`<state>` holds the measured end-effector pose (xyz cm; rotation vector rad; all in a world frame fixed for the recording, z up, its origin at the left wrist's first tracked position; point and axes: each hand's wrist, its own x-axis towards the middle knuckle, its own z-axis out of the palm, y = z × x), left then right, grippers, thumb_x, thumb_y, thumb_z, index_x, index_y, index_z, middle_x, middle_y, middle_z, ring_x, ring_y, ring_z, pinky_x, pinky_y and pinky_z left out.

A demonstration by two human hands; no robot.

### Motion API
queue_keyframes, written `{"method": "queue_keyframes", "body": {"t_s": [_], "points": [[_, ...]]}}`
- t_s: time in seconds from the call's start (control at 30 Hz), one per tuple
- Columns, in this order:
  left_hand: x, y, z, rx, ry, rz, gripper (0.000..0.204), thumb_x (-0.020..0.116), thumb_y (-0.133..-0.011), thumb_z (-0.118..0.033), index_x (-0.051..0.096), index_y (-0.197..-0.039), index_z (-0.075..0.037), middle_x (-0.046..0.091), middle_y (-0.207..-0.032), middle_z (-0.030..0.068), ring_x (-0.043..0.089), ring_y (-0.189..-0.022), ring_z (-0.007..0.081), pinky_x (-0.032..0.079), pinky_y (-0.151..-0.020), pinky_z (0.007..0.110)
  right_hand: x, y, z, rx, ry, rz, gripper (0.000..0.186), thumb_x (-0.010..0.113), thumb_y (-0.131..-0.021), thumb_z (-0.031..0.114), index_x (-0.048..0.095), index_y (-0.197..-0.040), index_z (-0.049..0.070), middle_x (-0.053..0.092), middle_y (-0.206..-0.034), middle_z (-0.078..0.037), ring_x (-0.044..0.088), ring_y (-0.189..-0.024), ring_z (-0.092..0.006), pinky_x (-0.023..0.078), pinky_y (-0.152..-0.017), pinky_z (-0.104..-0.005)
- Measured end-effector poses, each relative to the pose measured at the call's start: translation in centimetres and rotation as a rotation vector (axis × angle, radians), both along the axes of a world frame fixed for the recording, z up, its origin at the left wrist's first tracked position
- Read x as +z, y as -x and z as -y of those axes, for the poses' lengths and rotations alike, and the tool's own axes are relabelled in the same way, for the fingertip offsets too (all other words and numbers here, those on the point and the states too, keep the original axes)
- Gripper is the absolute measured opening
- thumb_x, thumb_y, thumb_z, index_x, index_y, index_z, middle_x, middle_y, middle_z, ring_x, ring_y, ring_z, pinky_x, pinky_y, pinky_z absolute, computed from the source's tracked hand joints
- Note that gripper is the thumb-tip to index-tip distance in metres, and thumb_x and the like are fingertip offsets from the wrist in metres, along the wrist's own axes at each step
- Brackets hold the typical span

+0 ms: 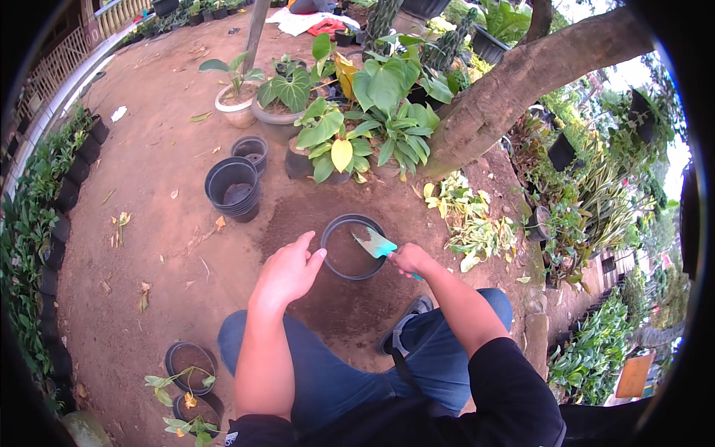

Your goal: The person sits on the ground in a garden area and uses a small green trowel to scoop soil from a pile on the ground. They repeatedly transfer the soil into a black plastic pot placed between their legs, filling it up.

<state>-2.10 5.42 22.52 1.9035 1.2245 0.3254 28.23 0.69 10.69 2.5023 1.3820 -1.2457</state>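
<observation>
A round black plastic pot (325,261) with brown soil (348,255) inside stands on the ground between my knees. My right hand (410,260) is closed round the handle of a turquoise trowel (377,244). The trowel's soil-smeared blade reaches over the right rim into the pot; whether its tip touches the soil I cannot tell. My left hand (290,270) is just left of the pot, fingers stretched out and apart, with nothing in it. Its fingertips are close to the pot's left rim; contact is unclear.
Stacked black pots (232,190) stand at the far left of the pot, another black pot (251,151) behind them. Potted leafy plants (383,97) and a leaning tree trunk (514,82) are beyond. Two small potted plants (191,365) sit near left; cut yellow-green leaves (471,216) lie right.
</observation>
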Motion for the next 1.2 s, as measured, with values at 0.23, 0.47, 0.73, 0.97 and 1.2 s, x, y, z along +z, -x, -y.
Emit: {"method": "queue_keyframes", "body": {"t_s": [0.23, 0.47, 0.73, 0.97, 1.2], "points": [[0.3, -0.1, 0.0, -0.007, 0.014, -0.007, 0.047, 0.05, -0.089, -0.031, 0.046, -0.126, -0.002, 0.064, -0.097, 0.0182, 0.06, -0.094, 0.0331, 0.046, -0.082, 0.04, 0.2, 0.6, 0.5, 0.003, -0.016, 0.005, 0.041, 0.05, -0.09, 0.035, 0.058, -0.069, 0.001, 0.057, -0.054, -0.006, 0.054, -0.043, -0.0155, 0.046, -0.047, -0.0327], [0.8, -0.5, 0.1, -0.024, 0.029, -0.03, 0.047, 0.05, -0.089, -0.031, 0.046, -0.126, -0.002, 0.064, -0.096, 0.0181, 0.06, -0.094, 0.0331, 0.046, -0.082, 0.04, 0.6, 1.5, 0.4, -0.008, -0.009, 0.047, 0.047, 0.048, -0.091, 0.037, 0.061, -0.066, -0.001, 0.059, -0.055, -0.008, 0.058, -0.046, -0.0181, 0.05, -0.053, -0.0337], [-0.2, -0.5, 0.0, -0.02, -0.036, -0.019, 0.048, 0.052, -0.089, -0.028, 0.045, -0.127, -0.001, 0.065, -0.089, 0.0145, 0.062, -0.083, 0.0273, 0.047, -0.077, 0.035, 0.2, 2.6, 0.6, -0.1, 0.022, 0.053, 0.051, 0.047, -0.092, 0.037, 0.059, -0.061, -0.002, 0.059, -0.053, -0.007, 0.058, -0.047, -0.0186, 0.05, -0.054, -0.0338], [-0.2, -0.4, 0.0, -0.019, -0.042, -0.023, 0.049, 0.052, -0.089, -0.029, 0.044, -0.128, -0.002, 0.065, -0.092, 0.0148, 0.062, -0.085, 0.0278, 0.046, -0.078, 0.035, 1.0, 2.9, 0.3, 0.012, 0.015, 0.117, 0.051, 0.046, -0.091, 0.039, 0.063, -0.062, 0.0, 0.063, -0.058, -0.01, 0.065, -0.056, -0.0206, 0.054, -0.063, -0.0345], [0.2, -0.4, 0.1, -0.025, -0.005, -0.017, 0.048, 0.05, -0.089, -0.032, 0.046, -0.126, -0.002, 0.062, -0.1, 0.0209, 0.059, -0.096, 0.035, 0.046, -0.083, 0.041, 1.2, 3.0, 0.6, -0.049, 0.002, 0.07, 0.053, 0.044, -0.092, 0.038, 0.06, -0.056, 0.002, 0.058, -0.05, -0.008, 0.061, -0.051, -0.0209, 0.051, -0.064, -0.0346]]}}
